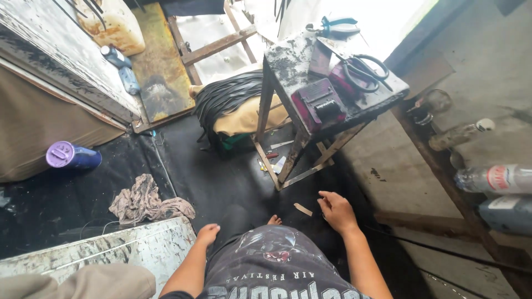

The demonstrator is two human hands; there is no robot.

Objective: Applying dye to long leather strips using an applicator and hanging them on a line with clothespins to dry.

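On the black floor mat (221,182), head view, my right hand (336,211) rests palm down with the fingers loosely curled; it pinches nothing that I can see. Its fingertips point toward a small pale strip of wood (302,209) lying flat on the mat.

1. Direction: the strip lies just beside the right fingertips, on the side toward my body's midline. Whether fingertip and strip touch cannot be told from this view.
2. Long axis: the strip runs on a diagonal, its far end angled away from my right hand and its near end pointing at the fingertips.
3. Nearer hand: the right hand is clearly nearer. My left hand (208,233) is well apart from the strip, fingers pressed together and bent downward at the edge of a worn metal sheet (138,249) at the mat's near left corner. It appears to lean there and holds nothing.

My bare toes (274,220) show between the two hands, near the strip.

Surroundings: a wooden stool-like stand (310,94) stands at the mat's far edge, carrying a dark red box (317,105) and scissors (363,71). A crumpled rag (145,202) lies on the mat's left side, and a purple-capped bottle (72,156) lies beyond it. Plastic bottles (493,178) sit along the right edge.
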